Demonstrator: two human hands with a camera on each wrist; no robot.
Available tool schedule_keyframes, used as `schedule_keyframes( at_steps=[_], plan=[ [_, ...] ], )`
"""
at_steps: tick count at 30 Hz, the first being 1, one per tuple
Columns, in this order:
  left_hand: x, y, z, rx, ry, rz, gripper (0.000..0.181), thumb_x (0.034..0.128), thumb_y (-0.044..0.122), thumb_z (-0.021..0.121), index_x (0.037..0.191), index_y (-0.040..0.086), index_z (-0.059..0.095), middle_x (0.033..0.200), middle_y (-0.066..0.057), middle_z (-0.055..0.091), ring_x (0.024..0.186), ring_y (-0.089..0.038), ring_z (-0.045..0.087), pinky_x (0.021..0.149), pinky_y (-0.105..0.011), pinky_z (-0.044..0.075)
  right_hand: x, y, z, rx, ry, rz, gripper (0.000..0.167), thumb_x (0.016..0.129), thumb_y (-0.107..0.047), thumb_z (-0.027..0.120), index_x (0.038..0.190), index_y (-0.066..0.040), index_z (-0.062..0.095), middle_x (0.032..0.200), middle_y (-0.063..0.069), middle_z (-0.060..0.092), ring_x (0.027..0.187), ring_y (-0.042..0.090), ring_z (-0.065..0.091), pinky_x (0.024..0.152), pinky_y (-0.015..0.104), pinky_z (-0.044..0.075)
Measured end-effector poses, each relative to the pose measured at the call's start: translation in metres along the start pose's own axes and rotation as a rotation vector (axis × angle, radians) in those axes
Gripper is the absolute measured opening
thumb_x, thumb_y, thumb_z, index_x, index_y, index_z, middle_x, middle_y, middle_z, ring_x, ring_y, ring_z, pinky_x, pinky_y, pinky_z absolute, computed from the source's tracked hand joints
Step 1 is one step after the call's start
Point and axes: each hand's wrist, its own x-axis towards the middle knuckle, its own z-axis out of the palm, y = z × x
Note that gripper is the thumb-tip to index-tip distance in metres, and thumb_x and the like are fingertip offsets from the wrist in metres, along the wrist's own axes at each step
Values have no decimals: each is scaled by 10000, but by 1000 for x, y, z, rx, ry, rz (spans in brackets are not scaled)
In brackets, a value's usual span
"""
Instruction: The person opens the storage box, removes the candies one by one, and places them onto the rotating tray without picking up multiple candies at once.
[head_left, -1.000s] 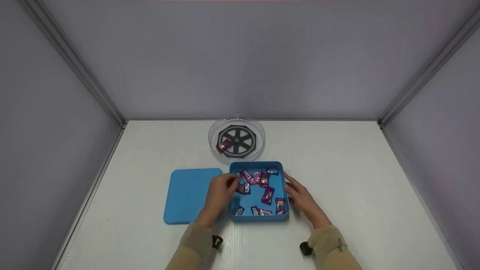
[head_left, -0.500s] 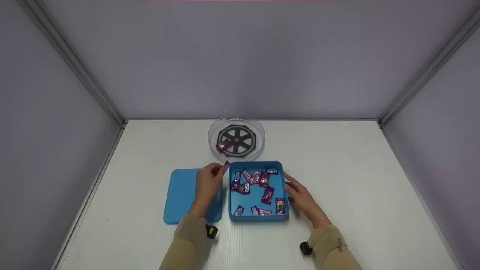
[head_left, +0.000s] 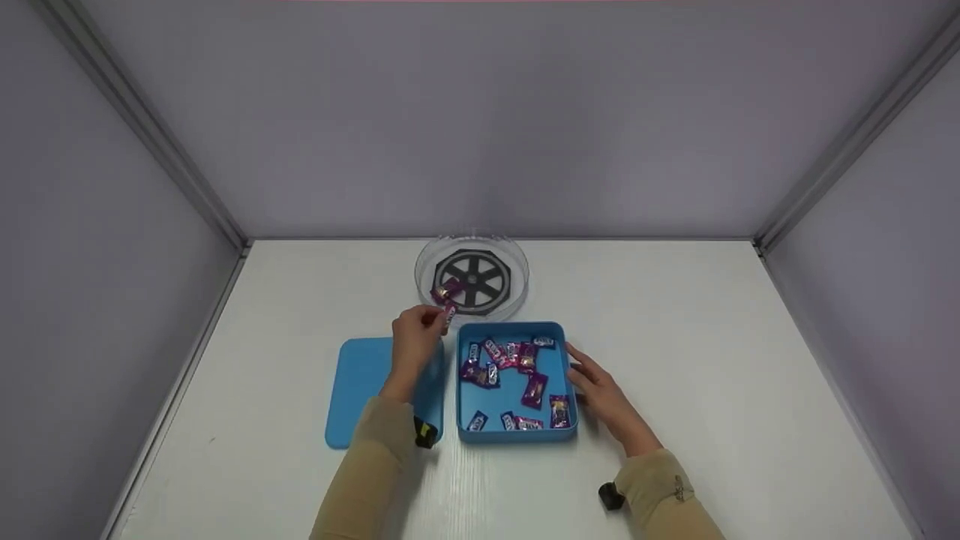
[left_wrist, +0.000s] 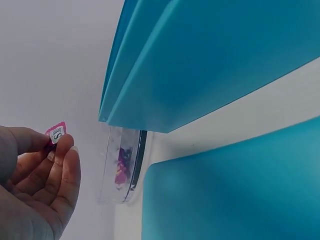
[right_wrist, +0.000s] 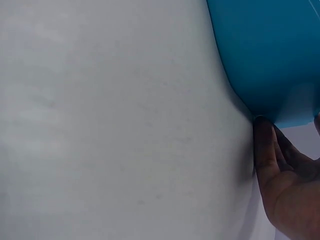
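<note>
My left hand (head_left: 411, 345) pinches a small pink wrapped candy (left_wrist: 56, 132) between thumb and fingertips, raised near the front left rim of a clear round dish (head_left: 519, 264). Inside that dish, over its dark spoked base, lies a purple wrapped candy (head_left: 448, 290). My right hand (head_left: 609, 403) rests against the right side of a blue square box (head_left: 517, 436), with its fingers touching the outer wall, as the right wrist view also shows. Several purple, pink and blue wrapped candies (head_left: 535, 391) lie scattered in the box.
A flat blue lid (head_left: 358, 390) lies on the white table (head_left: 675, 322) left of the box, partly under my left arm. Grey panels (head_left: 637, 150) stand at the back and both sides.
My left hand has lifted a pink candy out of the box, over its left side, and carried it forward toward the dish. The right hand has stayed at the box.
</note>
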Motion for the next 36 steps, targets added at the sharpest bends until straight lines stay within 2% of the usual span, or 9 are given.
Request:
schedule_keyframes(
  at_steps=[9,15,22,29,32,36],
  plan=[
    [18,-1,5,8,-37,-83,133,948,96,640,927,-1,729,791,-77,675,695,-178,652,632,-321,541,-2,-2,0,6,5,-5,504,1050,-275,478,1536,-295,347,1541,184,335,1364,404,377,1027,548,384],
    [27,-3,8,42,-70,-84,158,951,110,644,950,-20,733,785,-92,680,669,-185,654,608,-319,538,-2,1,0,28,-6,-26,499,1054,-250,467,1538,-275,346,1534,197,338,1351,394,397,1027,544,388],
    [33,-4,11,45,-58,-120,129,951,75,627,931,-13,719,808,-99,675,700,-187,656,617,-322,537,-2,0,1,15,-10,-15,499,1051,-263,476,1534,-281,354,1543,198,322,1377,407,354,1036,558,369],
    [36,-4,16,49,-93,-156,160,960,93,628,981,-35,720,822,-97,674,709,-188,657,627,-319,531,-3,-2,1,15,-17,-11,504,1054,-244,466,1541,-277,340,1553,205,300,1383,424,335,1039,570,358],
    [36,-5,17,58,-106,-140,153,952,86,637,998,-32,723,844,-105,683,730,-195,658,650,-328,533,-3,-1,1,12,-24,-12,510,1053,-242,466,1544,-278,331,1548,213,304,1375,434,343,1039,578,352],
    [35,-7,16,61,-118,-57,196,940,59,638,1101,-26,710,964,-134,696,849,-231,655,753,-372,532,-2,-1,1,10,-37,-10,510,1053,-257,469,1543,-289,330,1546,214,308,1372,438,347,1044,583,340]
  ],
)
